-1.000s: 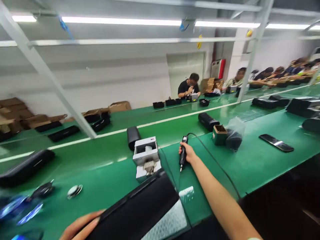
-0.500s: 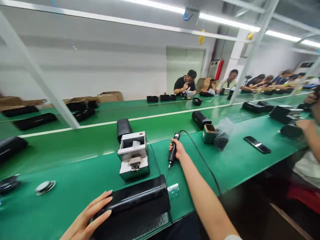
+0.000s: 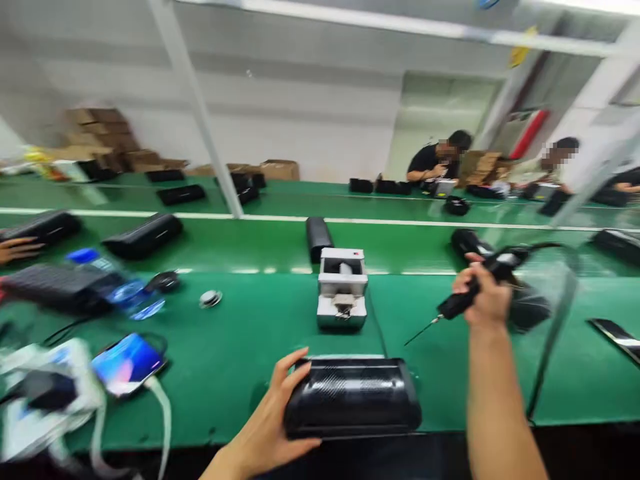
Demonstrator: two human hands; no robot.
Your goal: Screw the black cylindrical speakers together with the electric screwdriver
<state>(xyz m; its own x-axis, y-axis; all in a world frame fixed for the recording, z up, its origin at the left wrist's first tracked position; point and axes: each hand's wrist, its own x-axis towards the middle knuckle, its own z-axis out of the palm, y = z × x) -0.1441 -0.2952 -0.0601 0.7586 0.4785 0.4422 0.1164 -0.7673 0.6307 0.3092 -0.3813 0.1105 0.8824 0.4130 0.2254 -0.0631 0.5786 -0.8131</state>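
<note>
A black speaker housing (image 3: pixel 353 397) with a dotted, shiny face lies at the front edge of the green bench. My left hand (image 3: pixel 275 410) grips its left end, fingers over the top and thumb along the lower side. In my right hand (image 3: pixel 483 297) is a black corded electric screwdriver (image 3: pixel 457 301), held above the bench. Its thin bit slants down to the left, its tip apart from the housing. Behind the housing stands a small white and grey screw feeder (image 3: pixel 343 290) with a wire running from it.
Another black housing (image 3: pixel 319 239) lies behind the feeder. On the left are a water bottle (image 3: pixel 133 297), a phone with a lit screen (image 3: pixel 129 363), white cables and a co-worker's hand (image 3: pixel 20 250). A dark phone (image 3: pixel 617 337) rests at the right. Co-workers sit across the bench.
My view has swung left. The screwdriver has risen off to the right of the housing, its bit now showing long. The housing has turned lengthwise to the edge, and my left hand now clasps its end.
</note>
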